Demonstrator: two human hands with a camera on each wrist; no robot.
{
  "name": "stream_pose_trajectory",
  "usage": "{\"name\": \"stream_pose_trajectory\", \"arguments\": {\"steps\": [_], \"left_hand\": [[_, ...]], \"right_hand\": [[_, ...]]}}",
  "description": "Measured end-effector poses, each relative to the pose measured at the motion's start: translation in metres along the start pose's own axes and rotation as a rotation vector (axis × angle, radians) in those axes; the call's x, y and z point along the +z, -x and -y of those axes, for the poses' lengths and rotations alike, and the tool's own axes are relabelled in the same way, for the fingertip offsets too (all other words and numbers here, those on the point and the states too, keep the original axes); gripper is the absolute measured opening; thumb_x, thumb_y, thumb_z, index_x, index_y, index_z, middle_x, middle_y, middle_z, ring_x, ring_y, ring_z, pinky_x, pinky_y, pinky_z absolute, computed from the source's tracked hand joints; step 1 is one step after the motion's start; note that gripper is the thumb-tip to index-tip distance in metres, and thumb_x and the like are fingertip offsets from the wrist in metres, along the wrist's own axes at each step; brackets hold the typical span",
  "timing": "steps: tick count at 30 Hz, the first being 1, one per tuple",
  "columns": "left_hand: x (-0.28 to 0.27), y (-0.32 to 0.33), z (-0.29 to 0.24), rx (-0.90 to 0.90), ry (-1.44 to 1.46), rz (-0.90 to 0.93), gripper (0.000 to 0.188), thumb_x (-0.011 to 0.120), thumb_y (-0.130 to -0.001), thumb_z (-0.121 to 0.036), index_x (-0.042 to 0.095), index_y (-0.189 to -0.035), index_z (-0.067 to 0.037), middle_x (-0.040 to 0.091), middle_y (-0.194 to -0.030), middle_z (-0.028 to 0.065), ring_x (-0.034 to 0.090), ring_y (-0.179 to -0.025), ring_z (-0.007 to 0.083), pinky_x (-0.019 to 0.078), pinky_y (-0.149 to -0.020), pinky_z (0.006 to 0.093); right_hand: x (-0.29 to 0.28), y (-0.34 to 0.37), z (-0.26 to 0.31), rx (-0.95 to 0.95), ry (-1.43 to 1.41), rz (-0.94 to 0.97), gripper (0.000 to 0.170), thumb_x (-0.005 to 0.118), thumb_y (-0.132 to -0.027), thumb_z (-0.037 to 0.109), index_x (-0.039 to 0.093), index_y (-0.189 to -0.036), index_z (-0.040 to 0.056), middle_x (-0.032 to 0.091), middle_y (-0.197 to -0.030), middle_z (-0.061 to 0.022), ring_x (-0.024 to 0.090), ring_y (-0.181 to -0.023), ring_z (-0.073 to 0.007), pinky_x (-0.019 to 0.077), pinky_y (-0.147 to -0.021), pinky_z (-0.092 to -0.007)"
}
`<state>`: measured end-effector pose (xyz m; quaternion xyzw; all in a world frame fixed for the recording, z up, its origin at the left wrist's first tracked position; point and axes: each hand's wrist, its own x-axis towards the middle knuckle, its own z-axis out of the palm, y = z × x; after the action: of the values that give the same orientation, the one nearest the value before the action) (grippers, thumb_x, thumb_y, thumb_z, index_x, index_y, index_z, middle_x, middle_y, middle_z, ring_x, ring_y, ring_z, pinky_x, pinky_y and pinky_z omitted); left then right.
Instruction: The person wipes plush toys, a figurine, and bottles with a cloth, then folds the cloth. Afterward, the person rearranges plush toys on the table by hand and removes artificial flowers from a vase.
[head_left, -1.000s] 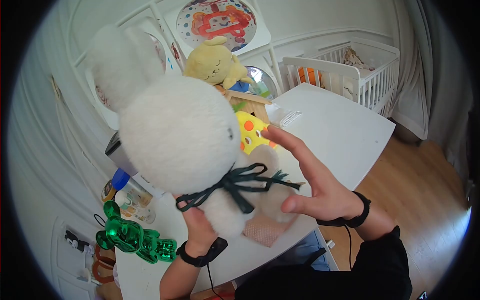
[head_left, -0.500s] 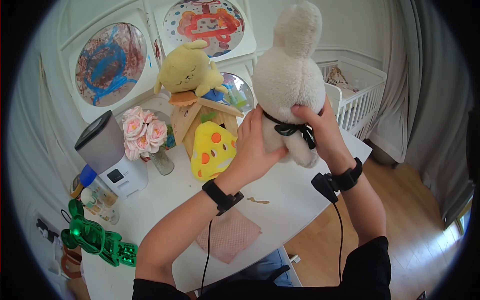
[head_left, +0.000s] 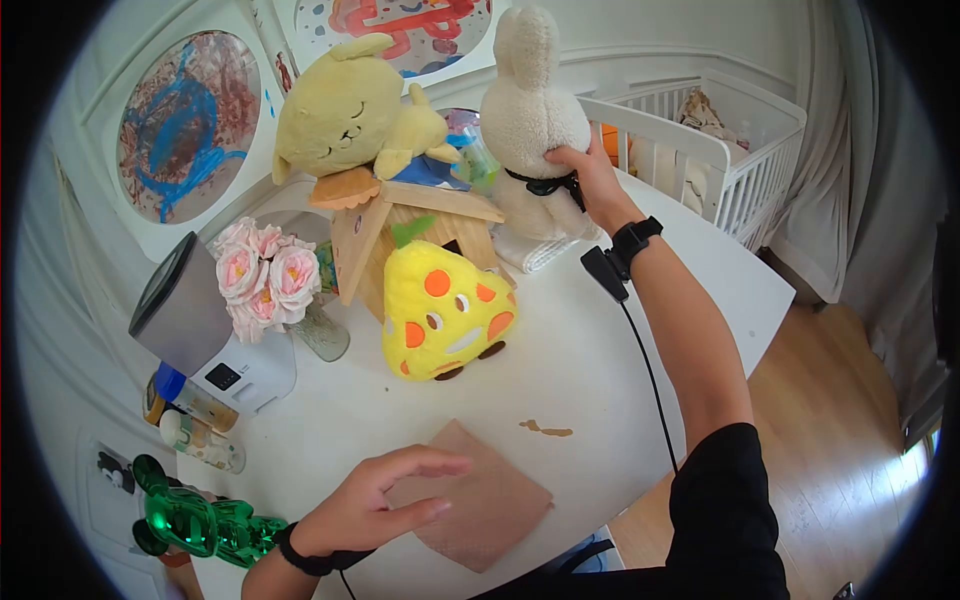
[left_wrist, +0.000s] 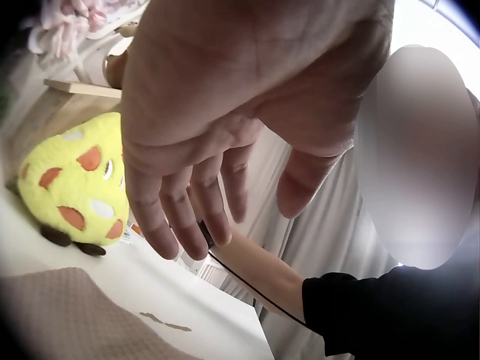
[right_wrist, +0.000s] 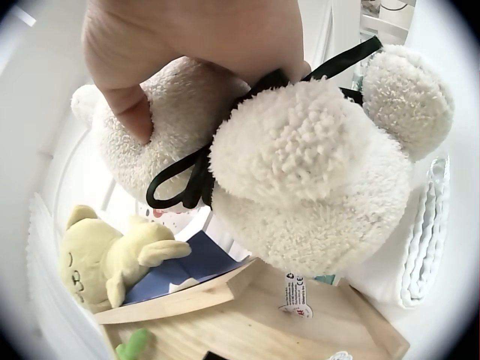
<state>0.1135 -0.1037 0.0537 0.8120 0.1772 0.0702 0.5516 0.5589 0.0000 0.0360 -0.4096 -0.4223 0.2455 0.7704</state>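
My right hand (head_left: pixel 600 190) grips a white plush bunny (head_left: pixel 537 115) at the neck, around its dark ribbon (right_wrist: pixel 196 180). The bunny is upright with its back to the head camera, its lower body right at a folded white cloth (head_left: pixel 545 252) at the table's far side. In the right wrist view, the thumb presses into the bunny's head. My left hand (head_left: pixel 375 495) holds nothing; its fingers are loosely spread above a pinkish-brown cloth (head_left: pixel 490 510) at the near edge. Beyond that cloth, a thin brown liquid-looking streak (head_left: pixel 546 429) marks the white tabletop (head_left: pixel 620 400).
A yellow triangular plush (head_left: pixel 450 310) leans by a wooden house (head_left: pixel 365 245), with a pale yellow plush (head_left: pixel 350 110) on its roof. Left stand pink flowers (head_left: pixel 265 275) in a vase, a grey-white appliance (head_left: pixel 235 360), bottles and a green shiny bear figure (head_left: pixel 190 520). A crib (head_left: pixel 735 185) stands behind.
The bunny has turned from front to back view and moved from near the camera to the table's far side. My left hand has let go of it and come back over the pinkish-brown cloth.
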Motion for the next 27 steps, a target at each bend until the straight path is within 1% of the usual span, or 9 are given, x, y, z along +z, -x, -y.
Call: {"name": "stream_pose_trajectory", "arguments": {"steps": [4,9,12,15,19,21,24,26,27], "left_hand": [[-0.019,0.037,0.012,-0.135,0.093,-0.106,0.044,0.067,-0.094,0.000,0.058,-0.137,-0.001,0.064,-0.132,0.0103,0.059,-0.126,0.0201,0.0448,-0.109,0.0372],[-0.021,0.045,0.015,-0.181,0.114,-0.142,0.040,0.065,-0.095,0.000,0.058,-0.135,0.000,0.065,-0.129,0.0102,0.060,-0.124,0.0189,0.0456,-0.107,0.0369],[-0.018,0.044,0.022,-0.194,0.185,-0.140,0.045,0.066,-0.093,0.002,0.055,-0.137,0.003,0.063,-0.132,0.0148,0.058,-0.127,0.0235,0.0422,-0.112,0.0389],[-0.015,0.043,0.024,-0.188,0.199,-0.107,0.045,0.065,-0.093,0.003,0.055,-0.137,0.003,0.063,-0.133,0.0153,0.058,-0.128,0.0237,0.0423,-0.112,0.0389],[-0.008,0.047,0.025,-0.161,0.174,-0.101,0.043,0.062,-0.098,-0.004,0.055,-0.141,-0.003,0.062,-0.134,0.0129,0.057,-0.126,0.0249,0.0422,-0.109,0.0411],[-0.008,0.050,0.022,-0.167,0.171,-0.101,0.044,0.061,-0.098,-0.005,0.054,-0.142,-0.004,0.060,-0.136,0.0136,0.056,-0.128,0.0257,0.0417,-0.110,0.0419],[-0.008,0.058,0.022,-0.145,0.165,-0.173,0.040,0.063,-0.095,0.001,0.058,-0.135,-0.001,0.065,-0.128,0.0107,0.061,-0.120,0.0229,0.0442,-0.107,0.0379],[-0.014,0.070,0.034,-0.167,0.173,-0.072,0.053,0.058,-0.103,-0.023,0.044,-0.152,-0.010,0.049,-0.150,0.0174,0.047,-0.139,0.0333,0.0363,-0.114,0.0502],[-0.013,0.071,0.034,-0.163,0.176,-0.073,0.053,0.058,-0.103,-0.023,0.044,-0.152,-0.010,0.049,-0.150,0.0174,0.047,-0.139,0.0333,0.0363,-0.114,0.0502]], "right_hand": [[0.008,-0.022,-0.039,0.034,-0.031,-0.019,0.073,0.072,-0.077,0.011,0.041,-0.142,0.0021,0.055,-0.132,-0.0156,0.054,-0.122,-0.0270,0.0422,-0.107,-0.0367],[0.016,-0.027,-0.076,0.087,-0.087,0.050,0.074,0.070,-0.077,0.011,0.040,-0.143,0.0009,0.055,-0.133,-0.0150,0.051,-0.126,-0.0265,0.0380,-0.110,-0.0361],[0.019,-0.021,-0.089,0.087,-0.137,0.027,0.076,0.069,-0.077,0.011,0.037,-0.145,0.0018,0.054,-0.135,-0.0152,0.049,-0.128,-0.0264,0.0352,-0.112,-0.0363],[0.017,-0.014,-0.088,0.111,-0.113,0.017,0.078,0.069,-0.077,0.013,0.035,-0.147,0.0026,0.051,-0.137,-0.0156,0.048,-0.129,-0.0262,0.0352,-0.112,-0.0368],[0.008,-0.020,-0.087,0.128,-0.055,0.053,0.081,0.069,-0.077,0.015,0.033,-0.148,0.0031,0.050,-0.138,-0.0153,0.046,-0.130,-0.0261,0.0341,-0.113,-0.0366],[0.010,-0.015,-0.063,0.244,0.025,0.119,0.083,0.070,-0.076,0.016,0.032,-0.149,0.0033,0.049,-0.138,-0.0150,0.045,-0.129,-0.0265,0.0321,-0.114,-0.0360],[0.007,-0.013,-0.047,0.288,0.084,0.128,0.087,0.068,-0.076,0.014,0.028,-0.153,0.0023,0.049,-0.138,-0.0162,0.046,-0.127,-0.0279,0.0321,-0.113,-0.0360],[-0.002,-0.014,-0.046,0.282,0.146,0.141,0.089,0.067,-0.076,0.013,0.026,-0.154,0.0017,0.048,-0.139,-0.0169,0.047,-0.126,-0.0285,0.0331,-0.113,-0.0364],[-0.008,-0.014,-0.050,0.265,0.171,0.097,0.088,0.066,-0.076,0.012,0.027,-0.154,0.0005,0.047,-0.141,-0.0181,0.047,-0.127,-0.0292,0.0340,-0.112,-0.0368]]}}
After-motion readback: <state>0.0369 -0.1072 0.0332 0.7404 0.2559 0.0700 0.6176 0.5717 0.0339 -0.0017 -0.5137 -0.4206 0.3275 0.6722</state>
